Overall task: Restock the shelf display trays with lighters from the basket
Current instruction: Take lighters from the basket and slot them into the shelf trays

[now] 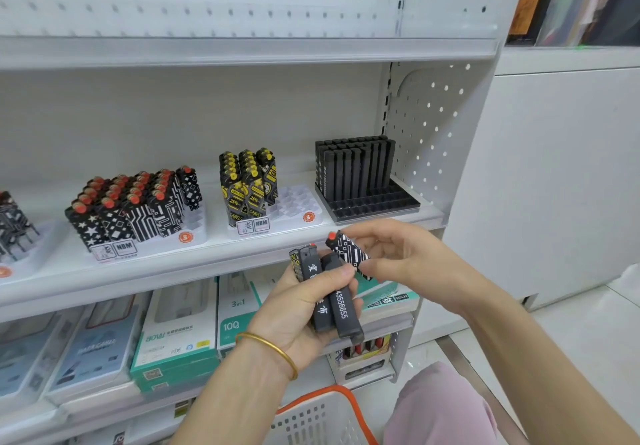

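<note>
Lighters in a mixed bunch (341, 309) stand in my left hand (298, 306), fingers and thumb wrapped round them: two slim black ones with white print and, behind them at nine o'clock, a yellow-and-black one. My right hand (401, 254) pinches a single patterned lighter (349, 254) between thumb and fingertips. This one is black with white blocks and lines, tilted so its red top points to about ten o'clock, and its lower end lies close against the bunch; I cannot tell whether they touch. A gold bangle (270, 347) circles my left wrist. Both hands are just in front of the shelf (221, 247). On the shelf, at ten o'clock from my hands, a white tray (194, 226) carries red-topped lighters (138, 205) in black-and-white patterns, with bare slots at its right end. At eleven o'clock a second white tray (294, 202) holds yellow-and-black lighters (247, 185) in its left rows, and its right rows are bare. At one o'clock a black tray (377, 202) has slim black lighters (356, 167) packed at the back and open slots in front. Far off at nine o'clock, at the edge of view, another tray (27, 250) shows a few black-and-white lighters (14, 223). The shelf below carries teal and white boxes (180, 334). At six o'clock, under my hands, sits the basket (311, 417), white with an orange rim; I cannot see what is in it. My knee in pink cloth (443, 406) is just beside it at four o'clock.
</note>
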### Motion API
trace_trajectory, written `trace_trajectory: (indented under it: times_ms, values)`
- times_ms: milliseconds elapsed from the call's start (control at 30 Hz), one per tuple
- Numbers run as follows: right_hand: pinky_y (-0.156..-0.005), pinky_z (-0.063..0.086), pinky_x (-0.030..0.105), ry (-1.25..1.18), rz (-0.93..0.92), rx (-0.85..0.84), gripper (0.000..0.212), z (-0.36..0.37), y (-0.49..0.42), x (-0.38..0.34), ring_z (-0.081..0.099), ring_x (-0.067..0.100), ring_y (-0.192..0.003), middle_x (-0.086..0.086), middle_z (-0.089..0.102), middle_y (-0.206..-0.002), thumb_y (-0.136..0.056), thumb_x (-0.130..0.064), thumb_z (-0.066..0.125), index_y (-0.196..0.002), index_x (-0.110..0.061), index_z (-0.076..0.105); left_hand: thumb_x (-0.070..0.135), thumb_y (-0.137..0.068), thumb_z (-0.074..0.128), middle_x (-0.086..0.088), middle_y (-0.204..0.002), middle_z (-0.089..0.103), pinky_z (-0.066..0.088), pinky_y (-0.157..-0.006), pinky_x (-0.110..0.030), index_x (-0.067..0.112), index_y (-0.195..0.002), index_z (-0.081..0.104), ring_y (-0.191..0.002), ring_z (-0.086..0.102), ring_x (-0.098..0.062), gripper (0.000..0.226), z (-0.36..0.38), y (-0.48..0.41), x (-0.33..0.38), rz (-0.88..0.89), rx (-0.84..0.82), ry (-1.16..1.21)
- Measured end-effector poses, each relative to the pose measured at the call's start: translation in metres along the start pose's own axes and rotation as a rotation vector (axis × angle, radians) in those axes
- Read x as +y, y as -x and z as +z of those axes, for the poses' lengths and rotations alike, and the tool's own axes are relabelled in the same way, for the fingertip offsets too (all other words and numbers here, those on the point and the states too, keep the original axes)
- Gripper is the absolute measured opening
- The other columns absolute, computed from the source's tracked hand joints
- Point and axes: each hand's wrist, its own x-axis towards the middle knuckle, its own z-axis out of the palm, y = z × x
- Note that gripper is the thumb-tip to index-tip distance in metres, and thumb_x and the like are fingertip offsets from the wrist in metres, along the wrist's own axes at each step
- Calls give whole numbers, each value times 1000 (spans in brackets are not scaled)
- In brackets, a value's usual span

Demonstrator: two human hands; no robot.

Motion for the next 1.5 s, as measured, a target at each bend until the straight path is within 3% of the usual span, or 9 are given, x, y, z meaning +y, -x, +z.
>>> trace_trajectory:
  times_ms: [167, 367, 533, 600, 700, 833, 933, 1333, 1500]
  values:
    - [-65, 47, 24, -7, -33, -53, 57, 9, -2, -13, 54, 15, -77, -12, 59, -81, -81, 13, 57, -120, -29, 57, 0, -58, 70, -10, -67, 63, 52, -48, -28, 8, -101, 59, -53, 61, -16, 45, -2, 9, 6, 18, -15, -5]
    - [-61, 50, 29, -115, -143, 94, 29, 22, -22, -38, 56, 19, -68, 14, 55, -77, -83, 1, 63, -108, -14, 56, 2, -59, 67, -10, -59, 61, 54, -46, -28, 6, -88, 56, -49, 61, -17, 31, -11, 22, 20, 51, 24, 34]
    - [-62, 53, 37, -52, -280, 133, 22, 54, -45, -66, 54, 21, -65, 10, 55, -77, -84, 0, 63, -94, -17, 52, 5, -62, 66, -9, -58, 61, 53, -47, -27, 9, -79, 57, -49, 59, -16, 19, -27, 36, 31, 90, 80, 37]
    - [-70, 53, 35, 35, -367, 147, 25, 70, -56, -84, 57, 27, -69, 2, 57, -80, -83, -2, 64, -96, -22, 54, 5, -62, 67, -9, -61, 61, 53, -47, -27, 10, -85, 56, -52, 60, -17, 26, -38, 42, 37, 99, 115, 54]
    - [-79, 47, 20, 283, -507, 168, 24, 90, -79, -111, 58, 11, -78, -10, 59, -83, -82, -6, 65, -103, -17, 62, 5, -61, 68, -9, -62, 61, 53, -48, -28, 9, -89, 55, -53, 59, -17, 31, -50, 49, 46, 112, 151, 64]
    - [-81, 48, 33, 680, -507, 105, 20, 107, -127, -126, 59, 20, -91, 3, 63, -97, -84, -10, 62, -104, -13, 63, 5, -61, 68, -11, -67, 61, 53, -48, -28, 10, -93, 54, -56, 60, -18, 35, -60, 57, 53, 108, 153, 70]
    - [-73, 43, 27, 861, -429, 28, 21, 113, -154, -124, 58, 26, -94, 7, 61, -103, -84, -8, 61, -105, -12, 64, 5, -61, 69, -11, -66, 62, 53, -49, -29, 9, -88, 56, -54, 61, -18, 30, -66, 62, 56, 105, 144, 47]
    - [-74, 34, 20, 977, -377, -19, 28, 122, -169, -127, 55, 23, -108, 8, 63, -115, -86, -11, 64, -114, -11, 65, 5, -64, 65, -12, -63, 60, 53, -47, -28, 5, -72, 60, -51, 57, -18, 10, -73, 68, 64, 117, 109, 37]
    - [-87, 38, 32, 1200, -405, 96, 26, 128, -169, -117, 53, 29, -108, 6, 63, -111, -87, -7, 58, -109, -19, 65, 5, -62, 67, -11, -64, 61, 53, -48, -28, 6, -75, 59, -52, 59, -17, 15, -73, 68, 64, 126, 105, 41]
